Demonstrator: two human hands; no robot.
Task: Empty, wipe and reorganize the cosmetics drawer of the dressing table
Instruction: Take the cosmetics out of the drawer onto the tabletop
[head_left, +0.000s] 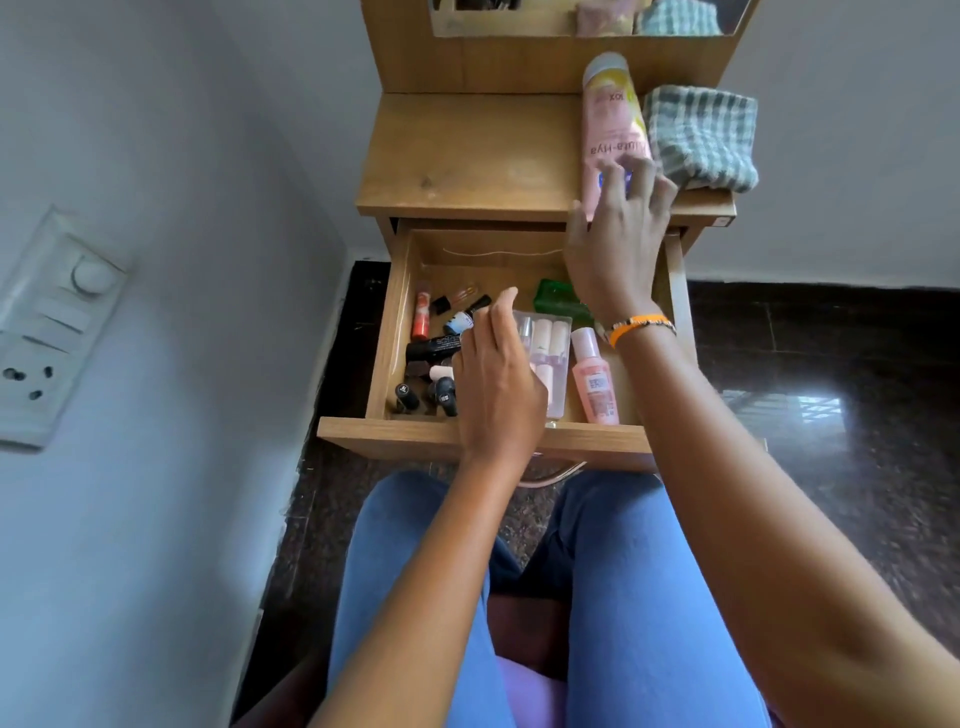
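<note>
The wooden drawer (470, 434) of the dressing table is pulled out above my knees. Inside lie a clear case of small bottles (553, 345), a pink bottle (595, 376), a green item (556, 297), a red tube (422, 314), a black tube (434, 345) and several dark nail polish bottles (423, 392). My left hand (496, 379) hovers over the case's left edge, fingers bent down toward the black tube; what they touch is hidden. My right hand (618, 234) reaches onto the tabletop, its spread fingers touching the near end of a tall pink bottle (613, 119) lying there.
A folded green checked cloth (701, 135) lies on the tabletop (467, 156) right of the tall bottle. A mirror (519, 21) rises behind. A wall with a switch panel (52, 332) is close on the left; dark glossy floor (831, 364) lies to the right.
</note>
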